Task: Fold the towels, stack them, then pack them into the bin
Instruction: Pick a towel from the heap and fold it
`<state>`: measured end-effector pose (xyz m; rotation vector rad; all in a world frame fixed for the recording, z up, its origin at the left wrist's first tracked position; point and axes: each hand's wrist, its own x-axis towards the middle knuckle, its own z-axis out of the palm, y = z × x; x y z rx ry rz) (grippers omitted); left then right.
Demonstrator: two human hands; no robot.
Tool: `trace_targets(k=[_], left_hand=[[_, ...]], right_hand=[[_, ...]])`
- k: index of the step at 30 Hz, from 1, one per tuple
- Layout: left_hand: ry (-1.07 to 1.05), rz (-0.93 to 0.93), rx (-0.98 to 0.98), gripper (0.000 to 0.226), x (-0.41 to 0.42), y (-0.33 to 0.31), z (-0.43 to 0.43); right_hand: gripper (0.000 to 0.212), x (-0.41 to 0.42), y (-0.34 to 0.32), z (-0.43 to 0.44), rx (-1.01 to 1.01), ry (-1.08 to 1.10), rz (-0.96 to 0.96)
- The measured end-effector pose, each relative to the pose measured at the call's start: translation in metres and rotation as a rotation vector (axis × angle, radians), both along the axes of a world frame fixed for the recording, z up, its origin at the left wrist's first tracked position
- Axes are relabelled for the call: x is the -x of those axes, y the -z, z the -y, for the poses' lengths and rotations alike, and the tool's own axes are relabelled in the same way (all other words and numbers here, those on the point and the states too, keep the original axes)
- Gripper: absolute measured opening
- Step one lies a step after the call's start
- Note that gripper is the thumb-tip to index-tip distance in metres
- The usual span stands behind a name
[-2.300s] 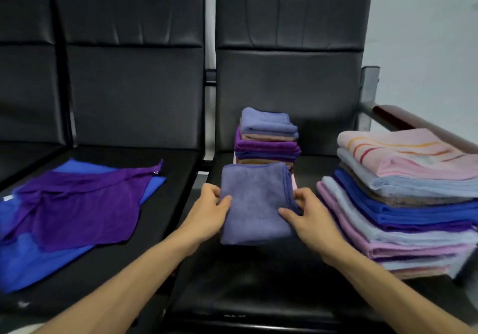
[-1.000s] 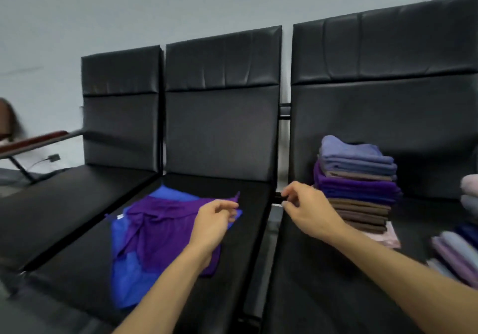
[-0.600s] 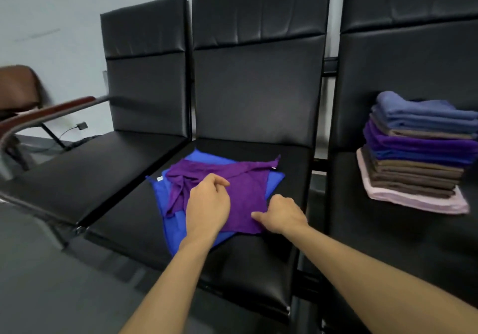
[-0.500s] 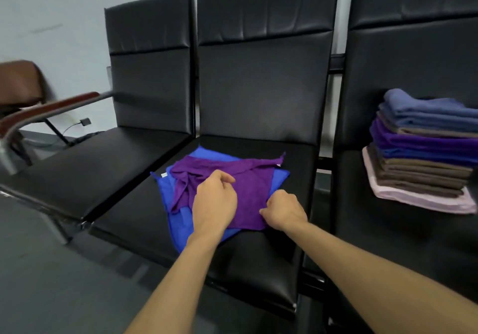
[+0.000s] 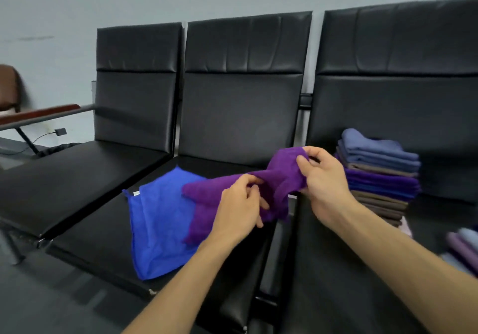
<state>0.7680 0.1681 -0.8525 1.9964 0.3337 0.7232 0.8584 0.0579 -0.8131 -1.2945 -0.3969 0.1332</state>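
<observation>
**Two hands, one purple towel [image 5: 280,178] held up between them**

Both hands are closed on the same cloth. The right hand [image 5: 326,179] is the higher one: its thumb and curled fingers pinch a bunched end of the purple towel, raised above the gap between the middle seat [image 5: 98,240] and the right seat [image 5: 336,269]. The left hand [image 5: 239,205] sits lower and to the left, its fingers curled into the towel's crumpled middle. Between the two grips the fabric runs in a short, twisted band. Left of the left hand, a loose flap spreads out and droops toward the middle seat, overlapping the blue towel [image 5: 160,220].

The blue towel lies open and mostly flat on the middle seat, a small white tag at its far left corner, its near corner reaching close to the seat's front edge. Neither hand touches it.

On the right seat, just behind the right hand, stands a stack of folded towels [image 5: 380,168]: grey-blue on top, then purple and blue, then brown, with a pale pink one at the bottom. A second pile [image 5: 463,245] shows at the frame's right edge, too blurred to tell more than purple and pale tones.
</observation>
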Motion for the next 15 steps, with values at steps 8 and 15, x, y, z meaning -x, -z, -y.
trace_targets(k=[8,15], left_hand=[[0.431,-0.063,-0.055,0.041,-0.037,-0.006,0.094],[0.865,-0.342,-0.058,0.055,-0.065,0.006,0.154]], right_hand=[[0.029,-0.005,0.014,0.157,0.417,-0.275,0.003],[0.03,-0.017,0.03,0.221,0.325,-0.259,0.044]])
